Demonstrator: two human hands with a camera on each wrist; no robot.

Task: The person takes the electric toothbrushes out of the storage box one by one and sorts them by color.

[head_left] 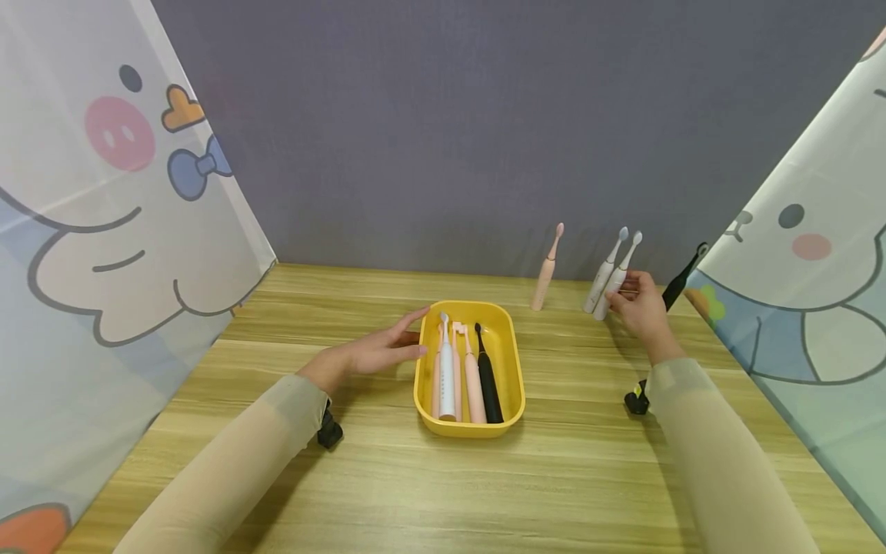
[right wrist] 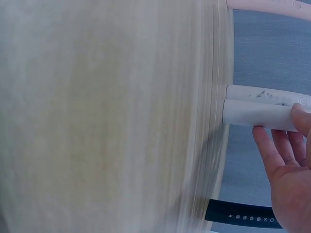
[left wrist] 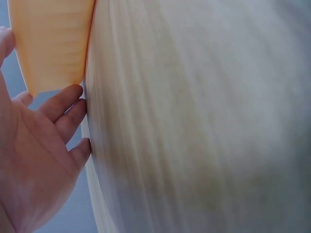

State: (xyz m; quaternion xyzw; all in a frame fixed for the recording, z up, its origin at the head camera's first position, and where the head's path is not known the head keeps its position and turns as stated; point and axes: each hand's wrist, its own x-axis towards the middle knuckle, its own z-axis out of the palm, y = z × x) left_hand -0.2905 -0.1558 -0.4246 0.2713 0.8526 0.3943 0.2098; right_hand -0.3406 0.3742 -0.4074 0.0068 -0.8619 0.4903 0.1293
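Note:
A yellow plastic bin [head_left: 515,362] sits on the table, with several electric toothbrushes lying inside: pink ones [head_left: 473,385], a white one [head_left: 446,381] and a black one [head_left: 488,385]. My left hand [head_left: 377,350] rests against the bin's left side, its fingers fairly straight; in the left wrist view the fingertips touch the orange-looking bin wall [left wrist: 53,43]. Over to the right, my right hand [head_left: 640,308] pinches the nearer of two upright white electric toothbrushes [head_left: 612,292] between thumb and fingers. Its base is at the tabletop. The other white toothbrush [head_left: 599,283] stands right beside it.
A pink electric toothbrush [head_left: 544,281] stands upright left of the white pair. Behind my right hand a black toothbrush [head_left: 680,283] stands, partly hidden. A grey wall panel [head_left: 415,138] closes off the wooden table's [head_left: 554,477] back, with cartoon-printed cloths on both sides.

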